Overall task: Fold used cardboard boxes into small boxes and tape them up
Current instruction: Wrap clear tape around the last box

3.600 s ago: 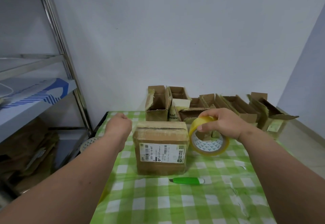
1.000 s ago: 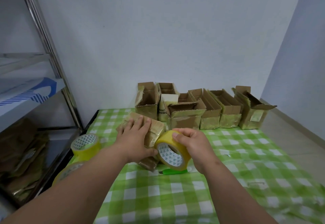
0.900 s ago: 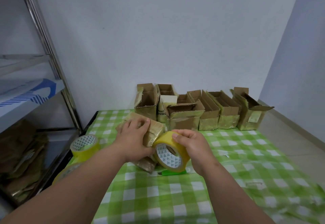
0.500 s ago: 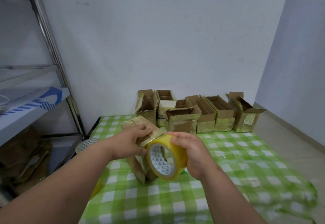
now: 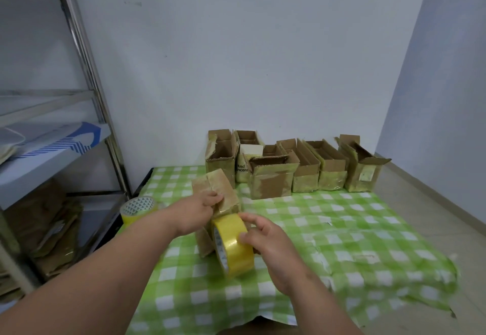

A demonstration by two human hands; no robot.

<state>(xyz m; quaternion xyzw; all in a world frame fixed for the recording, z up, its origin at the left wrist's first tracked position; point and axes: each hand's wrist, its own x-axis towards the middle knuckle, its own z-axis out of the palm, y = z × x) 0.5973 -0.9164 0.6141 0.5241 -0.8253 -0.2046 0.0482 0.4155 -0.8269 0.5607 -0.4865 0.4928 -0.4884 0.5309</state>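
Now | left fingers (image 5: 214,199) pinch box (image 5: 218,190) | right fingers (image 5: 248,237) grip tape roll (image 5: 234,245) | two rolls

Setting: small packing or storeroom corner, plain and utilitarian. Walls (image 5: 263,58) were bare, painted white, meeting at a corner on the right. A metal shelving rack (image 5: 86,76) stood on the left, its lower tier stacked with flattened cardboard (image 5: 44,226). The surface (image 5: 342,242) carried a green-and-white checked cloth. Along the wall stood a row of open, reused cardboard boxes (image 5: 289,169), several patched with tape. A spare roll of yellow tape (image 5: 138,209) lay at the surface's left edge.
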